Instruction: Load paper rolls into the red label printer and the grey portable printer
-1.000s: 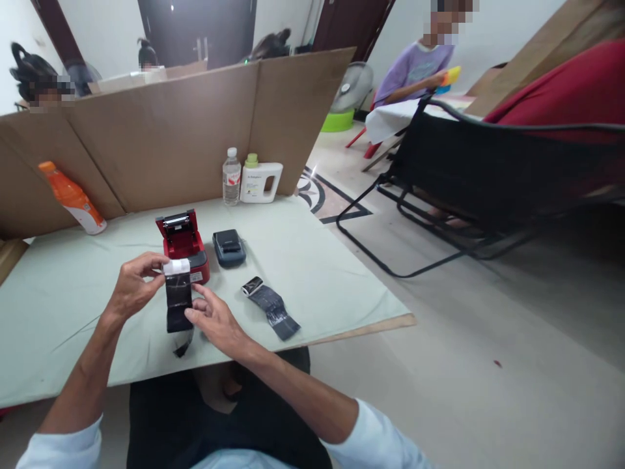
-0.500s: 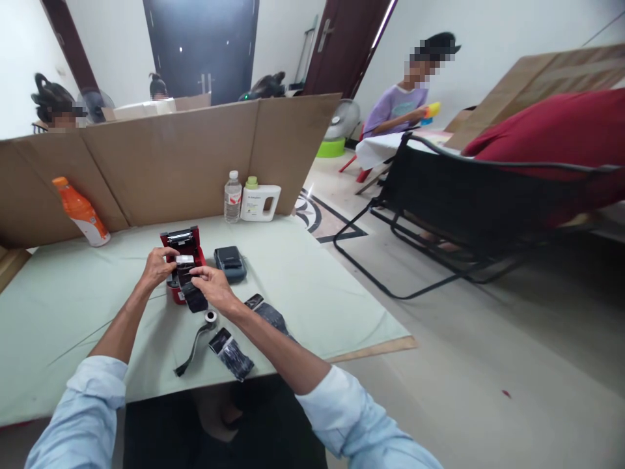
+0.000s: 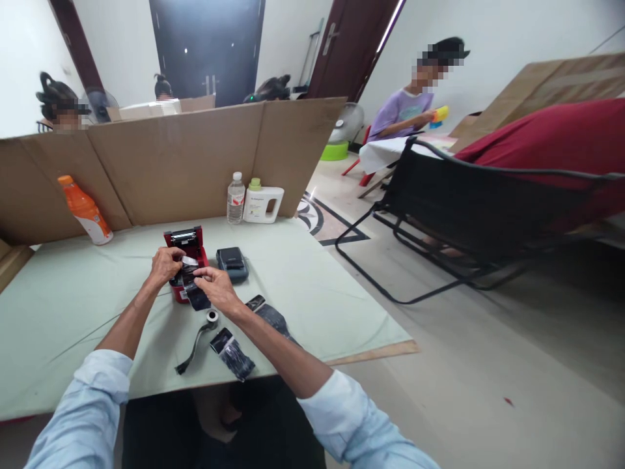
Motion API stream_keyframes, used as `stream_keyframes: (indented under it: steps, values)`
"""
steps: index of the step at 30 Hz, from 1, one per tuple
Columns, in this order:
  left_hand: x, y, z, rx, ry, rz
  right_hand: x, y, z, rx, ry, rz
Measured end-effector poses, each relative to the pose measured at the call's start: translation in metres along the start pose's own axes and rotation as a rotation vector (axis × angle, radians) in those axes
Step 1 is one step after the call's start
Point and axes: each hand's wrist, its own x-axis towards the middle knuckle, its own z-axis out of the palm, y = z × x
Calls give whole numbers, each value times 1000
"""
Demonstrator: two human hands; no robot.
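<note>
Head view. Red printer (image 3: 188,251), lid raised, as landmark. A dark paper roll (image 3: 191,286) sits at its near edge, its strip trailing toward the person. Left hand (image 3: 165,266), on the printer's left, appears to pinch the roll's white end; right hand (image 3: 215,289), on the near-right side, grips the dark strip, fingers curled. Both forearms converge on the printer.

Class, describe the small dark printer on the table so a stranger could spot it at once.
Start at the pale green table fenced by cardboard. Near its middle an open red printer sits under the person's hands. The dark printer lies just right of it: lid closed, blue-grey rather than red, and touched by neither hand.
</note>
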Motion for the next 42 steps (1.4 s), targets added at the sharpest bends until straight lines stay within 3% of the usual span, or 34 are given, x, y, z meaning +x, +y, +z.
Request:
stream_keyframes:
  steps: [3, 9, 16, 24, 31, 37, 39, 42]
  values:
    - [-1, 2, 1, 86, 0, -10, 0, 1, 0, -14, -2, -11]
    - [-2, -1, 1, -18, -8, -23, -2, -1, 1, 2, 8, -42]
    - [-3, -2, 4, 23, 35, 22, -5, -4, 0, -5, 8, -55]
    - [-9, -6, 5, 8, 197, 124, -10, -9, -2, 10, -1, -56]
    - [3, -11, 1, 1, 28, 61, -11, -7, -2, -70, 11, -87]
    - [0, -8, -5, 1, -49, -8, -10, -6, -7, -157, 8, -98]
    - [-4, -12, -7, -77, -11, -35, -12, -6, -10, -146, -20, -66]
    - [-5, -24, -8, -175, 178, -96, -17, -7, -13, -122, -62, -36]
